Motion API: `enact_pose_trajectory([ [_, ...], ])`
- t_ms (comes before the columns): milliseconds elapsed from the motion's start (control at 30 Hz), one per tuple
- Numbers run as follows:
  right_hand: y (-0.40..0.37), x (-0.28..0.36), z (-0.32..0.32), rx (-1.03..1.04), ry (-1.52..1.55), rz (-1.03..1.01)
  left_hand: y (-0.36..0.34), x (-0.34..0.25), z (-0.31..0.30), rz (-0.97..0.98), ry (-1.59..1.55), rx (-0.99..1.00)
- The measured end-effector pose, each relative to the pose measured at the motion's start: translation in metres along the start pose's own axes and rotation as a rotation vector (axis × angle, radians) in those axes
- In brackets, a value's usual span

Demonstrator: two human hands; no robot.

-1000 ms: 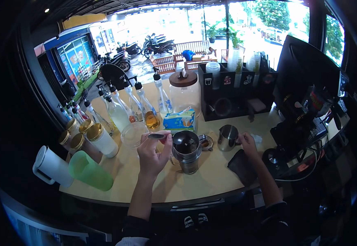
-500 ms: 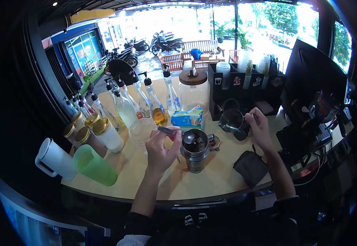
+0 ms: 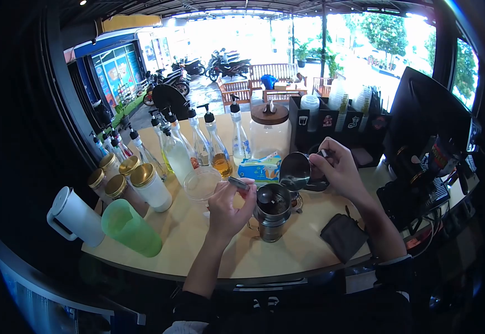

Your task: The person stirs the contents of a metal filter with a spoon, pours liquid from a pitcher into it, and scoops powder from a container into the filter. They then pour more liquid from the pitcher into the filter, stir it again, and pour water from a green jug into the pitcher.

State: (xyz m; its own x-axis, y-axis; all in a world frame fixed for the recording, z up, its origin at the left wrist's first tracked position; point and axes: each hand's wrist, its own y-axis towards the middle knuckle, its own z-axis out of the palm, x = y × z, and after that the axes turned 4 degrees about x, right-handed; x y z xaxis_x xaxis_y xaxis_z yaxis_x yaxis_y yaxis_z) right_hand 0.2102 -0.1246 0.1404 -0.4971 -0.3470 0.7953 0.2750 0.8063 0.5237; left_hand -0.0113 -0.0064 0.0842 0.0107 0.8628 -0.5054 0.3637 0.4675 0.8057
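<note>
My left hand (image 3: pixel 230 207) pinches the dark handle of a spoon (image 3: pixel 238 183), whose bowl appears to be inside a metal container (image 3: pixel 271 226). Dark contents show in that container, which stands upright on the counter. In my right hand (image 3: pixel 338 170) is a small jug (image 3: pixel 295 171), gripped by its handle. The jug tilts to the left, its rim close above the container's far right side. Whether liquid is flowing from it I cannot make out. A clear round lid (image 3: pixel 202 185) lies left of the container, near my left hand.
Pump bottles (image 3: pixel 219 156), gold-lidded jars (image 3: pixel 150 189), a green pitcher (image 3: pixel 131 229) and a white jug (image 3: pixel 75 217) line the left side. Behind are a tissue packet (image 3: pixel 259 168) and a wood-lidded jar (image 3: pixel 269 133). A dark cloth (image 3: pixel 344 236) lies right, near a black cup organizer (image 3: pixel 326 125).
My right hand has moved the jug left and tilted it over toward the metal container. My left hand still holds the spoon there. The whole view has shifted slightly.
</note>
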Motion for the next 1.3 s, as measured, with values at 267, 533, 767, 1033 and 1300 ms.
enact_pose_trajectory([
  [267, 0.009, 0.007, 0.008, 0.035, -0.116, -0.065, 0.001, 0.005, 0.0, 0.03, 0.037, 0.009],
  [533, 0.01, 0.037, 0.016, 0.126, -0.116, -0.009, 0.004, 0.002, 0.001, 0.014, 0.011, 0.012],
  [767, 0.013, 0.032, 0.019, 0.161, -0.148, 0.009, 0.002, 0.006, 0.003, 0.052, 0.032, 0.026],
  [1033, 0.014, 0.029, 0.021, 0.167, -0.136, -0.012, 0.002, 0.007, 0.002, 0.06, 0.034, 0.025],
  [1300, 0.013, 0.03, 0.022, 0.165, -0.132, -0.016, 0.002, 0.005, 0.002, 0.062, 0.057, 0.017],
])
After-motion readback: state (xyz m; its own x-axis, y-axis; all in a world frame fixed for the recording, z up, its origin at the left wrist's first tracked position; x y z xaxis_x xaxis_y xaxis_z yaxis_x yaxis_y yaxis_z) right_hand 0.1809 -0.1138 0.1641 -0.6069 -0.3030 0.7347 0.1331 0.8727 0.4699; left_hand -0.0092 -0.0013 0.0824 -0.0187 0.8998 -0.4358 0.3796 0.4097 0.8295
